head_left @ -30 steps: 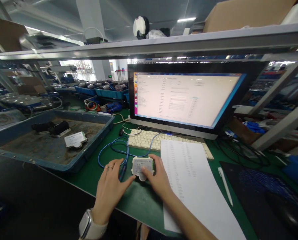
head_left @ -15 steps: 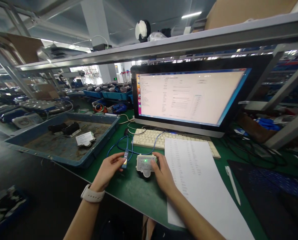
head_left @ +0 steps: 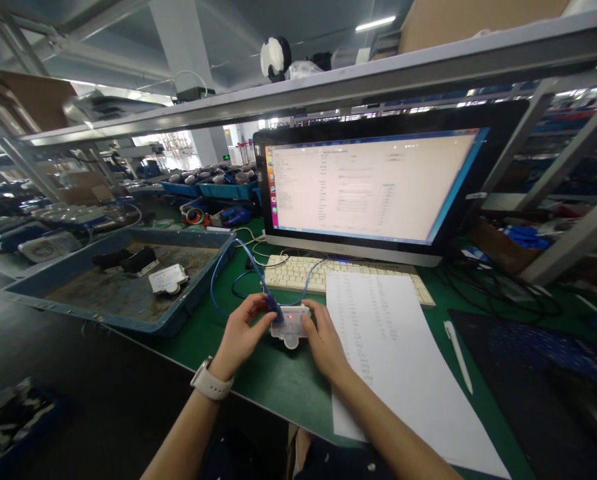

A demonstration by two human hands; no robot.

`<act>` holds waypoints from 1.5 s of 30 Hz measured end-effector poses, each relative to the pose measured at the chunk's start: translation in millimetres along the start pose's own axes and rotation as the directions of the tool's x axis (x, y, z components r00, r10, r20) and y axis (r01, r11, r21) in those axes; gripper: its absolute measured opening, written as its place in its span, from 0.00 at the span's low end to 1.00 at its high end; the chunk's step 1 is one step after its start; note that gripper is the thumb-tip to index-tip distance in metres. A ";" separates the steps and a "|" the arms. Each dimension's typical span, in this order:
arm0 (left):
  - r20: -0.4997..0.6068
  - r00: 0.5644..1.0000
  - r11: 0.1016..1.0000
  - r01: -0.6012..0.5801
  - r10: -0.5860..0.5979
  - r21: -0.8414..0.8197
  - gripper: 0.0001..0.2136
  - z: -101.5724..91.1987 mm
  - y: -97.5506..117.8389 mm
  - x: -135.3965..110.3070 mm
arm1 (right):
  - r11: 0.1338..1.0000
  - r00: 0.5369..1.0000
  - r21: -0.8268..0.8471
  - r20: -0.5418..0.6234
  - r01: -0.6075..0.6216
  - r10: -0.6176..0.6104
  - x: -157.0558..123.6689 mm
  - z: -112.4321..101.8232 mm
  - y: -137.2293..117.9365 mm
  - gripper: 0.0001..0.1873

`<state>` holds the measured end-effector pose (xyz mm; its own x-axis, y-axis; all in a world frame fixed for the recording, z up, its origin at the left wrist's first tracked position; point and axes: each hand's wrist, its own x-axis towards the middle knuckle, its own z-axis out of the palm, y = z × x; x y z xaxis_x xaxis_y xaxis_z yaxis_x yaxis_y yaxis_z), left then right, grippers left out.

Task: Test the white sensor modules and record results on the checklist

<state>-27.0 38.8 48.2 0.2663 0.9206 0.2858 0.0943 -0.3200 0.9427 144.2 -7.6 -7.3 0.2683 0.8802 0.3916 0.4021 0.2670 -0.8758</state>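
A small white module (head_left: 290, 326) with a lit red light sits on the green mat (head_left: 268, 387) in front of the keyboard (head_left: 303, 275). My right hand (head_left: 323, 343) grips its right side, fingers closed on it. My left hand (head_left: 241, 333) pinches the plug of a blue cable (head_left: 245, 257) and holds it against the module's left edge. The cable loops up and back toward the keyboard. A watch is on my left wrist.
A printed sheet (head_left: 393, 360) lies to the right with a white pen (head_left: 458, 357) beside it. A monitor (head_left: 373, 187) stands behind. A blue tray (head_left: 128, 283) at the left holds a white module and black parts. A dark pad is at the far right.
My left hand picked up the blue cable plug and brought it right, against the module's left side. The module's light went from green to red. The cable loop has lifted.
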 end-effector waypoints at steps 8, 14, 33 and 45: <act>0.001 0.998 0.996 -0.069 0.069 0.057 0.12 6.8 -8.3 -1.0 | 1.000 1.000 -0.003 -0.009 -0.009 0.009 -0.2 -0.3 -3.2 0.19; -0.024 1.000 0.999 -0.003 0.002 -0.037 0.16 9.5 -6.8 1.2 | 1.000 1.000 -0.010 0.008 -0.013 0.013 -1.1 -0.7 -2.6 0.19; -0.056 0.991 0.978 0.106 -0.118 -0.182 0.24 5.6 -6.5 13.5 | 1.000 1.000 -0.016 0.014 -0.003 0.003 0.4 -1.1 -2.2 0.22; -0.024 0.981 0.967 -0.184 0.191 0.178 0.10 3.9 -16.7 1.0 | 1.000 0.999 0.000 0.032 -0.026 0.026 0.7 -1.1 -2.2 0.21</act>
<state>-24.6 44.2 32.1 0.2565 0.8475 0.4646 0.2129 -0.5185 0.8282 144.4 -8.0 -4.7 0.2509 0.8989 0.3592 0.3951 0.2436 -0.8857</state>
